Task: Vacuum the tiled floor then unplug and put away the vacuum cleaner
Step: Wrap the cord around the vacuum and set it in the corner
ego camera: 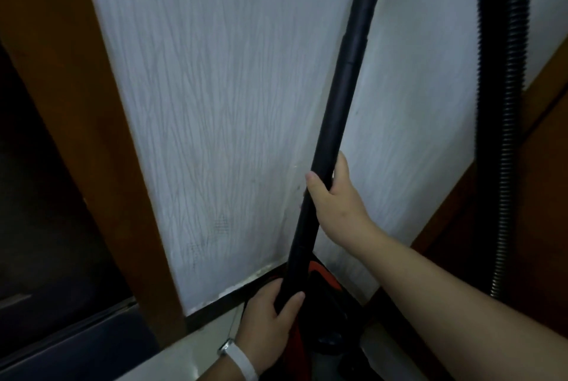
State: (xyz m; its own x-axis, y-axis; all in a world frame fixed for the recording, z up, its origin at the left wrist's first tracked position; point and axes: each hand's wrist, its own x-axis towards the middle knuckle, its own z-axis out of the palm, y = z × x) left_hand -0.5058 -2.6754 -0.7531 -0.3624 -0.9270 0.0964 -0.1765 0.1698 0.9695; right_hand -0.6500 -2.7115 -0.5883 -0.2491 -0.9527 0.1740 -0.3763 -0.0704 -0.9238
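A long black vacuum wand [344,79] stands nearly upright against the white textured wall [221,110], its top leaving the frame. My right hand [333,196] grips the wand at mid-height. My left hand [270,313], with a white watch band on the wrist, grips the wand near its lower end. Behind the lower hand sits the red and black vacuum body [322,291] on the floor, partly hidden. A black ribbed hose [504,104] hangs down at the right.
A brown wooden door frame [92,134] runs down the left, with a dark opening beyond it. More brown wood panelling [547,165] is at the right. A strip of pale tiled floor [196,350] shows below a dark skirting.
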